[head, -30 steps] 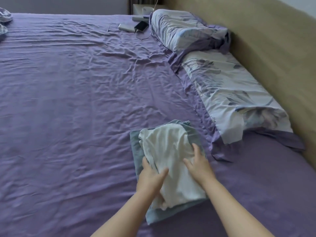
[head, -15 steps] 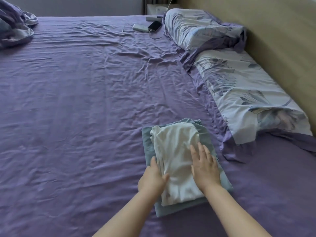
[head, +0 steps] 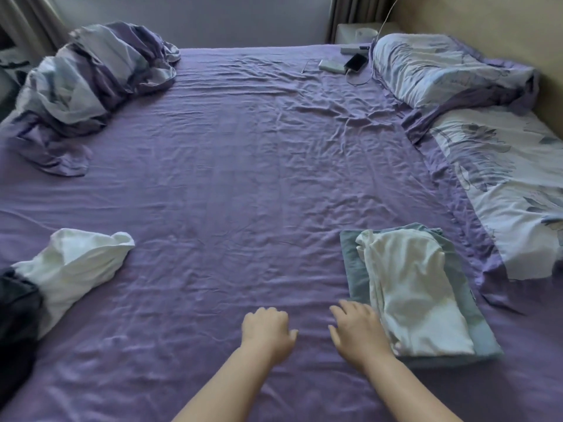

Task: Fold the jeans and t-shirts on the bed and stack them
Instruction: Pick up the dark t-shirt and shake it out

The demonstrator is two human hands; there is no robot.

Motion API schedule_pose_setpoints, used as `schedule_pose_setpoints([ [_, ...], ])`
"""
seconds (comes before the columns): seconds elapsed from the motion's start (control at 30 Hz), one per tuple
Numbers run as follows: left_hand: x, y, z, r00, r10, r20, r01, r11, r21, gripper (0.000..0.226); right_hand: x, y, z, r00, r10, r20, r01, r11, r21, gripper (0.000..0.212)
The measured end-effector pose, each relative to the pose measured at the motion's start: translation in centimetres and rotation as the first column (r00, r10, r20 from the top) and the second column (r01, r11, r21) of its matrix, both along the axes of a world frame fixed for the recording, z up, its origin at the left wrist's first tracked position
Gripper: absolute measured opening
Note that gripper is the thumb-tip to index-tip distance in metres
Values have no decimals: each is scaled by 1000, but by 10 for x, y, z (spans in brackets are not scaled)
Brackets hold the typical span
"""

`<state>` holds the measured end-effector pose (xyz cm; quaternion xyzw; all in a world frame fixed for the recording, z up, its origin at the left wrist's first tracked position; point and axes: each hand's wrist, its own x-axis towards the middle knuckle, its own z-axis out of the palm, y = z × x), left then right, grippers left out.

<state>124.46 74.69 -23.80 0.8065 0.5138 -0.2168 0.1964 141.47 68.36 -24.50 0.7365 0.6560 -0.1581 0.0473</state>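
Both my hands empty: left hand [head: 268, 332] loosely curled, right hand [head: 358, 328] spread beside folded white t-shirt [head: 411, 295] stacked near bed's [head: 228, 178] right edge; unfolded white t-shirt [head: 76, 263] awaits at left edge.

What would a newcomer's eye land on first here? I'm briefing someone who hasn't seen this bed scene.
Probably the neat stack at lower right: a folded white t-shirt lying on a folded grey-blue garment. Next, the unfolded white t-shirt at the left edge, beside a dark garment. Both hands hover low over the purple sheet, the left hand and right hand holding nothing.
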Motion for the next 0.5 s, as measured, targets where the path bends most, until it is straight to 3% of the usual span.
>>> schedule_pose_setpoints([
  [0.3, -164, 20, -7, 986, 147, -75, -149, 989, -23, 48, -149, 53, -3, 984, 178, -2, -177, 977, -116, 41],
  [0.5, -272, 48, -1, 965, 248, -87, -250, 968, -9, 48, -265, 103, -1, 964, 263, -32, -265, 959, -103, 45],
])
